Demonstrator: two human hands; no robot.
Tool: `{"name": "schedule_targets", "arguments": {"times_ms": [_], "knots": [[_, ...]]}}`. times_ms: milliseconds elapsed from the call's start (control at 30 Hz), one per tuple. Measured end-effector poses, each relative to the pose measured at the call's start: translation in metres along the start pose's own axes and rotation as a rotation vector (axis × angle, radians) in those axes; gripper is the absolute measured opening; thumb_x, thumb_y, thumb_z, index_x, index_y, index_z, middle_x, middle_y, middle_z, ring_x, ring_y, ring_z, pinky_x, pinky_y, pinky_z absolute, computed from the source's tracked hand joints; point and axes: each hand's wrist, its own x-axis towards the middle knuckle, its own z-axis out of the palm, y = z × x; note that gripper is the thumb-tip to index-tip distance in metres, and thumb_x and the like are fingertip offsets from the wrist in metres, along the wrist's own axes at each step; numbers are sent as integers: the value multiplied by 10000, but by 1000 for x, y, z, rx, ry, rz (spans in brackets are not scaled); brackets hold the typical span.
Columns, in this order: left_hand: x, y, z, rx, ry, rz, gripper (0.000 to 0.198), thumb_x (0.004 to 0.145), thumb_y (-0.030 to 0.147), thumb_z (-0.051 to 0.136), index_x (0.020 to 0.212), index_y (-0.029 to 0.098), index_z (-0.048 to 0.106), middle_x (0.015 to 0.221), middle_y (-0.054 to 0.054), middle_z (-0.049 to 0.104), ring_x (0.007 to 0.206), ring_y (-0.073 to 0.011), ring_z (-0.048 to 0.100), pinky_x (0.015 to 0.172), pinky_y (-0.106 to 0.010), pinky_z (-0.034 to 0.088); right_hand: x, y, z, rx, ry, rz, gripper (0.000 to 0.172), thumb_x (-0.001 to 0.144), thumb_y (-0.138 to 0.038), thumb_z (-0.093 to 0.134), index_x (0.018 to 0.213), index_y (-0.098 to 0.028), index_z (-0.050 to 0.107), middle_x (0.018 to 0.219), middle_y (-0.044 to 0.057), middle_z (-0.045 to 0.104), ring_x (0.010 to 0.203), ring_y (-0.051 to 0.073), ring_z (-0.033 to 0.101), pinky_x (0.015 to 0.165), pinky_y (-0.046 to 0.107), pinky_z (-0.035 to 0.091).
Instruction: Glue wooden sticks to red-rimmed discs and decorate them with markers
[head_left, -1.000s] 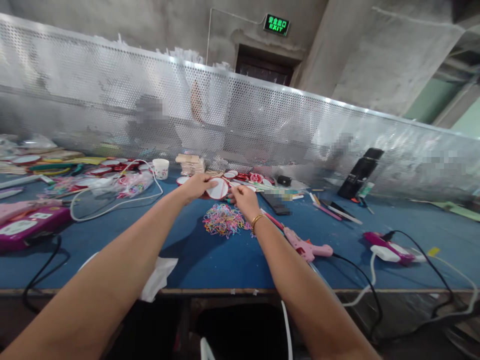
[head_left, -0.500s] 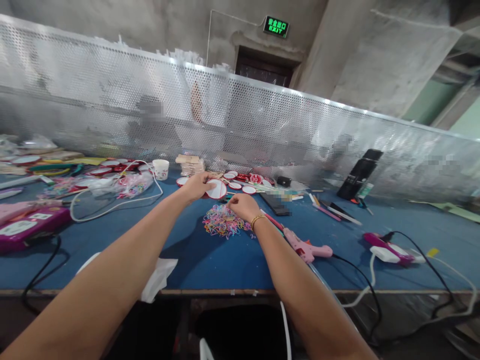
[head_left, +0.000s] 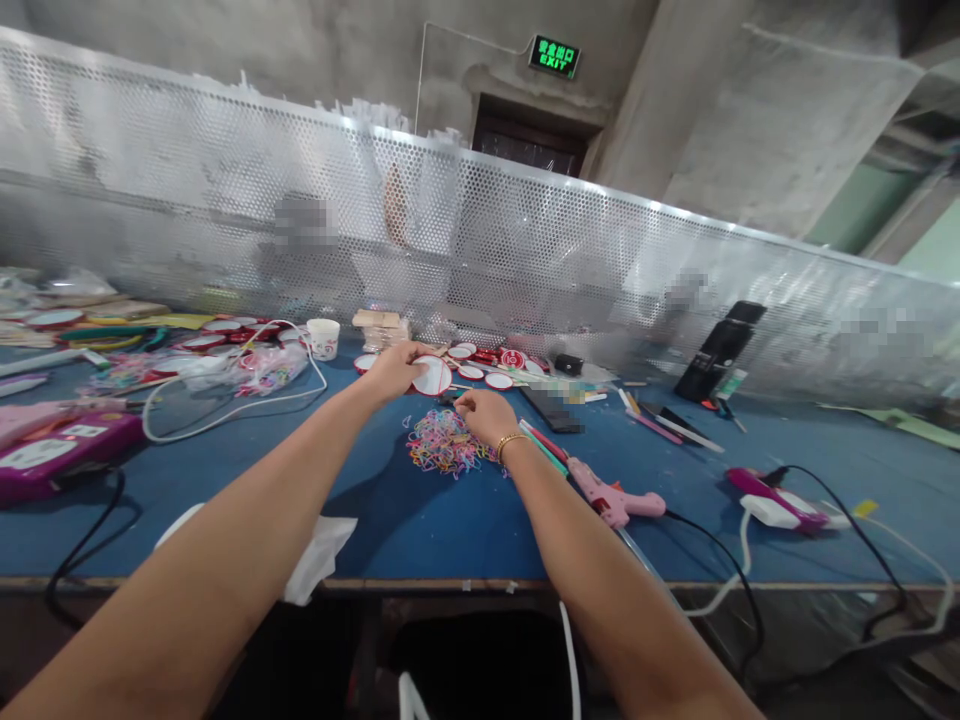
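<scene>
My left hand (head_left: 397,372) is closed on the edge of a round white disc (head_left: 433,377) with a red rim, tilted toward me above the blue table. To its right, my right hand (head_left: 486,414), with a gold bracelet at the wrist, has its fingers pinched together. Whatever is between those fingertips is too small to make out. Just below and beside them lies a heap of small multicoloured rubber bands (head_left: 444,445). The two hands are a short way apart.
A pink glue gun (head_left: 615,500) lies right of my right wrist. More red-rimmed discs (head_left: 498,381) and wooden pieces (head_left: 377,325) lie behind. A paper cup (head_left: 322,340) stands back left, a black bottle (head_left: 721,350) back right. Purple power strips (head_left: 75,455) and cables flank the workspace.
The hands have barely moved. My right hand has shifted very slightly left, and the disc in my left hand has turned a little.
</scene>
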Motion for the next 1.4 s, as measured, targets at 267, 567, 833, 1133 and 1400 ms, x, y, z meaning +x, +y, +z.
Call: {"name": "schedule_targets", "arguments": {"times_ms": [267, 567, 833, 1133, 1400], "knots": [[-2, 2, 2, 28, -37, -20, 279, 779, 64, 525, 1019, 142, 645, 682, 13, 576, 495, -77, 476, 475, -188, 356, 2, 1, 3, -25, -47, 11, 113, 772, -291, 624, 751, -230, 716, 812, 6, 728, 770, 149, 637, 701, 227, 430], [1, -8, 0, 64, 6, -33, 375, 812, 102, 559, 1176, 194, 552, 573, 62, 454, 416, -66, 411, 459, -187, 337, 2, 2, 5, -12, -50, -4, 112, 759, -310, 646, 792, -237, 725, 840, 5, 730, 800, 150, 633, 684, 221, 416], [0, -7, 0, 97, -17, -61, 344, 793, 66, 533, 1100, 203, 601, 635, 37, 487, 449, -61, 437, 462, -177, 362, 6, 2, -3, 229, 64, 31, 187, 804, -330, 595, 792, -203, 732, 796, 10, 730, 737, 134, 638, 651, 216, 422], [-5, 0, -1, 101, -65, -74, 500, 744, 19, 522, 1185, 222, 642, 773, -8, 614, 493, -63, 457, 488, -188, 373, 8, 4, -1, 303, 60, 25, 131, 777, -205, 602, 836, -190, 718, 830, 13, 730, 762, 130, 646, 729, 224, 461], [-5, 1, -1, 208, -55, -54, 384, 743, 42, 505, 1000, 192, 747, 670, -15, 626, 463, -67, 410, 448, -187, 330, 0, 0, -9, -53, -25, 57, 160, 801, -265, 575, 836, -238, 729, 902, 22, 737, 858, 160, 652, 756, 228, 443]]}}
